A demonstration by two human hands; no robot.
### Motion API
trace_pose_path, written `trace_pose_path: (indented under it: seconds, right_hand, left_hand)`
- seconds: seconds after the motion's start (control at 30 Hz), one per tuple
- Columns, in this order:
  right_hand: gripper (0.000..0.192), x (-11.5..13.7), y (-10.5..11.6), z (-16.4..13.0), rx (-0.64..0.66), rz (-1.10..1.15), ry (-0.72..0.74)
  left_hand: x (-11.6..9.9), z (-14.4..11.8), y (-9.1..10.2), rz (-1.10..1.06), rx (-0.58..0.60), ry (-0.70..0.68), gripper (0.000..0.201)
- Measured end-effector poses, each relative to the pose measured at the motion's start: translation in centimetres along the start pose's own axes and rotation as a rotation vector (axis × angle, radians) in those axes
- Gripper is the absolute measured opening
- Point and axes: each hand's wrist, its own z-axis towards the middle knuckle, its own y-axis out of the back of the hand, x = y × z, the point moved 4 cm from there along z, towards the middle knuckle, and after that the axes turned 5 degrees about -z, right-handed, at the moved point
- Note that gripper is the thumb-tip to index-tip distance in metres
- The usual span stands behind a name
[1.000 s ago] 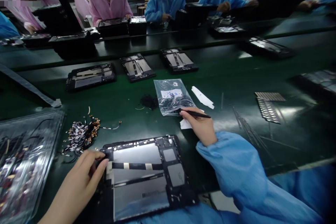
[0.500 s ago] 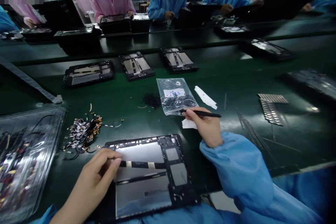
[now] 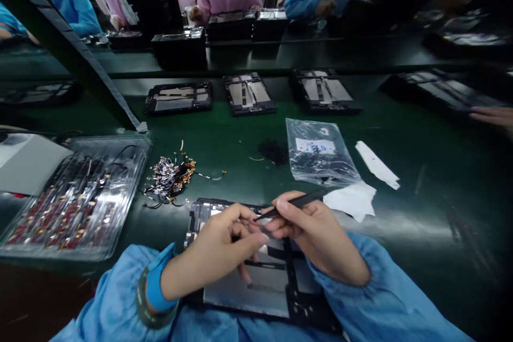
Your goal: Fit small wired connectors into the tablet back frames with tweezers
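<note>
Right hand (image 3: 320, 230) pinching a black tweezer-like tool (image 3: 302, 201), its tip meeting the fingertips of the left hand (image 3: 212, 246); the left fingers are curled, and whether they grip anything cannot be told. Beneath both hands lies an opened tablet (image 3: 260, 293), internals upward. Beyond it: a labelled plastic bag (image 3: 323, 155), beside a white paper scrap (image 3: 355, 200); at left, heaped short cables (image 3: 170, 179).
</note>
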Motion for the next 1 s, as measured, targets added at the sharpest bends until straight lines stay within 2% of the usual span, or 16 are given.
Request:
trace_pose_path:
  seconds: [0.27, 0.83, 0.9, 0.93, 1.0]
  right_hand:
    - [0.021, -1.2, -0.7, 0.4, 0.110, 0.160, -0.186]
    - [0.022, -2.2, -1.0, 0.6, 0.106, 0.166, -0.222]
    - [0.024, -2.1, -0.8, 0.9, 0.095, 0.146, -0.201]
    - [0.025, -1.9, -0.6, 1.1, 0.072, 0.122, -0.169]
    - [0.028, -1.4, 0.1, 1.7, -0.012, 0.036, -0.054]
  left_hand:
    - [-0.3, -0.7, -0.1, -0.053, -0.032, 0.006, 0.022]
    - [0.0, -1.2, 0.6, 0.035, -0.051, -0.028, 0.021]
    - [0.0, -1.3, 1.3, 0.160, -0.090, -0.067, 0.020]
    - [-0.1, -1.4, 1.9, 0.287, -0.146, -0.112, 0.021]
    - [-0.6, -1.9, 3.7, 0.609, -0.337, -0.233, 0.022]
